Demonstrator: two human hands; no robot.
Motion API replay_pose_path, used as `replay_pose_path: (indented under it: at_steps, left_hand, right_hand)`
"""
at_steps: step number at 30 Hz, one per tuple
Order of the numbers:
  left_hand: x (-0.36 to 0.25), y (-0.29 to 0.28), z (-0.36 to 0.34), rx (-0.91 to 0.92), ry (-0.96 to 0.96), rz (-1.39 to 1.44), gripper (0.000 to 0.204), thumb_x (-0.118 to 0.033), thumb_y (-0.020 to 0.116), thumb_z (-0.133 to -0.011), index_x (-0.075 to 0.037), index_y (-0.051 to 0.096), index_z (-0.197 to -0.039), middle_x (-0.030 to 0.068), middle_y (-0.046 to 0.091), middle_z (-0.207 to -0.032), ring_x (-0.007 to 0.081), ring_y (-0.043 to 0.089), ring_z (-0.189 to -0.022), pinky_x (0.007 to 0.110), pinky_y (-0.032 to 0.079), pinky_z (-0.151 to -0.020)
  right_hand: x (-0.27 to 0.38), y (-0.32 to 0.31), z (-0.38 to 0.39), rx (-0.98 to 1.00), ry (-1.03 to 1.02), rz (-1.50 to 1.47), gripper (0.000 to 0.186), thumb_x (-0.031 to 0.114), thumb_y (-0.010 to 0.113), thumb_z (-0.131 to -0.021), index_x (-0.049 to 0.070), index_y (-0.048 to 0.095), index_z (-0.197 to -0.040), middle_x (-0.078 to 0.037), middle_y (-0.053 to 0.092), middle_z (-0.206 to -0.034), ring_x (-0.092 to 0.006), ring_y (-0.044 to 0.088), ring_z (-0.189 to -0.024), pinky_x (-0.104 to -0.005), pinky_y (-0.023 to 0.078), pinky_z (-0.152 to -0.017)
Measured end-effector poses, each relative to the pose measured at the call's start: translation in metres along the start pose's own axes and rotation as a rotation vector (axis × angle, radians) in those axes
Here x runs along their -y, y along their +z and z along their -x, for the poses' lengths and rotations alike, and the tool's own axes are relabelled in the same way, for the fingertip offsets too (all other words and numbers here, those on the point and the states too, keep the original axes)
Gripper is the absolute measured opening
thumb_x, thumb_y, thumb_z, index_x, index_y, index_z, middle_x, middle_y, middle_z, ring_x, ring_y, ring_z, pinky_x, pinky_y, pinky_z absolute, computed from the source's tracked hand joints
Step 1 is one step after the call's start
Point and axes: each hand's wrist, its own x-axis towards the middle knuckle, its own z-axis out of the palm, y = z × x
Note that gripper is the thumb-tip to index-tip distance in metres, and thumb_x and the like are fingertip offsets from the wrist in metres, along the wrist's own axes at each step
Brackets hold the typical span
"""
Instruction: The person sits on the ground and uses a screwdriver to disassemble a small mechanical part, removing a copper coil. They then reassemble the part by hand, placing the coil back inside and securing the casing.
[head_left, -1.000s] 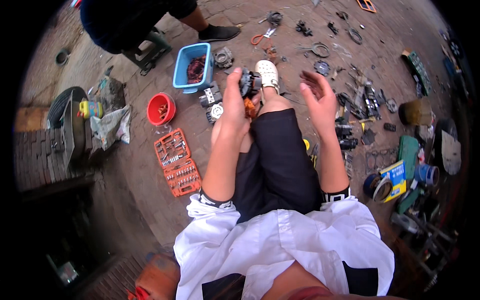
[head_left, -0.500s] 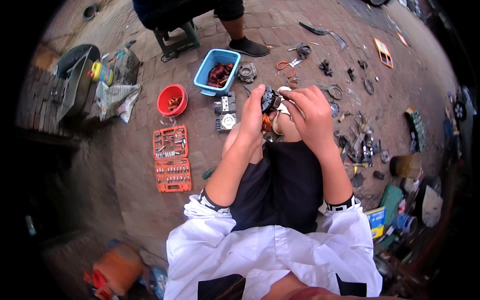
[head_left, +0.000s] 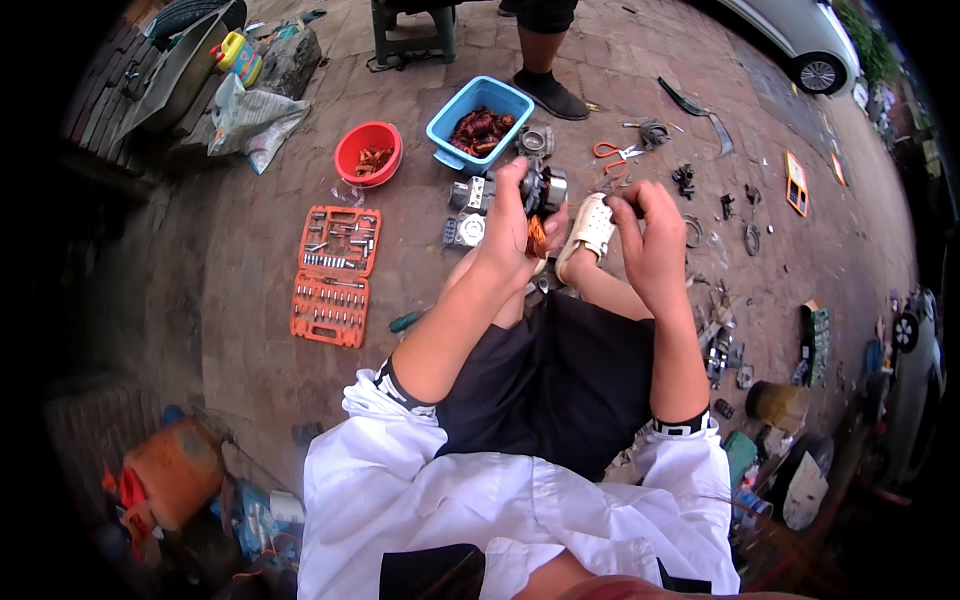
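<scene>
My left hand is wrapped round a dark motor part with a shiny metal cylinder. A bundle of copper wire shows below it, by my palm and fingers. My right hand is raised to the right, apart from the motor part. Its thumb and fingertips are pinched together near a small dark spot, and what they hold, if anything, is too small to name. Beneath the hands are my cream clog and black shorts.
Ahead stand a blue basin of copper wire and a red bowl of copper pieces. An orange socket set lies open at left. Orange-handled scissors and metal parts lie right. Another person's foot is beyond the basin.
My right hand has come away from the motor part toward the right, its fingers still pinched. My left hand keeps hold of the part. The view has shifted, showing a white car.
</scene>
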Motion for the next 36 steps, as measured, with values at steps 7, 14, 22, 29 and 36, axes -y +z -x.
replay_pose_path:
  at_steps: [7, 14, 22, 29, 36]
  left_hand:
    - [0.0, -0.002, 0.0, -0.21, 0.03, -0.163, 0.044, -0.049, 0.041, -0.094, -0.008, 0.052, -0.082, 0.0032, 0.05, -0.058, 0.0105, 0.044, -0.043, 0.024, 0.034, -0.041]
    - [0.004, 0.012, 0.003, -0.061, -0.049, -0.302, 0.035, -0.038, 0.047, -0.094, -0.004, 0.054, -0.09, 0.0031, 0.056, -0.072, 0.01, 0.051, -0.059, 0.023, 0.042, -0.054]
    - [0.013, 0.021, 0.003, -0.061, -0.096, -0.39, 0.045, -0.044, 0.039, -0.094, -0.005, 0.053, -0.077, 0.0022, 0.047, -0.052, 0.0088, 0.042, -0.042, 0.021, 0.031, -0.04]
    - [0.015, 0.017, 0.0, -0.086, -0.134, -0.422, 0.052, -0.046, 0.032, -0.094, -0.008, 0.046, -0.062, 0.0002, 0.041, -0.047, 0.0085, 0.037, -0.039, 0.021, 0.025, -0.038]
    - [0.011, 0.014, 0.0, 0.0, -0.105, -0.231, 0.052, -0.05, 0.032, -0.093, -0.007, 0.046, -0.067, -0.0013, 0.034, -0.047, 0.0083, 0.029, -0.038, 0.022, 0.022, -0.038]
  right_hand:
    - [0.012, 0.001, 0.009, 0.509, -0.07, -0.354, 0.01, 0.009, 0.06, -0.083, 0.0, 0.057, -0.081, -0.011, 0.055, -0.075, -0.0233, 0.055, -0.07, -0.0329, 0.044, -0.064]
    - [-0.001, -0.005, 0.007, 0.285, -0.017, -1.312, 0.025, 0.023, 0.054, -0.093, 0.001, 0.052, -0.083, 0.0, 0.046, -0.071, -0.0089, 0.042, -0.064, -0.0216, 0.037, -0.058]
    - [-0.015, -0.021, 0.01, -0.03, 0.275, -1.341, 0.022, 0.019, 0.048, -0.096, -0.001, 0.056, -0.101, -0.011, 0.061, -0.098, -0.0054, 0.044, -0.062, -0.0181, 0.035, -0.052]
    - [-0.015, -0.013, 0.003, -0.031, -0.193, -0.107, 0.022, 0.002, 0.063, -0.077, 0.005, 0.063, -0.099, -0.008, 0.062, -0.091, -0.0229, 0.059, -0.076, -0.0315, 0.048, -0.066]
    - [-0.013, -0.018, 0.003, -0.092, -0.2, 0.096, 0.008, 0.002, 0.066, -0.074, 0.002, 0.062, -0.08, -0.009, 0.057, -0.072, -0.0271, 0.052, -0.071, -0.0352, 0.043, -0.064]
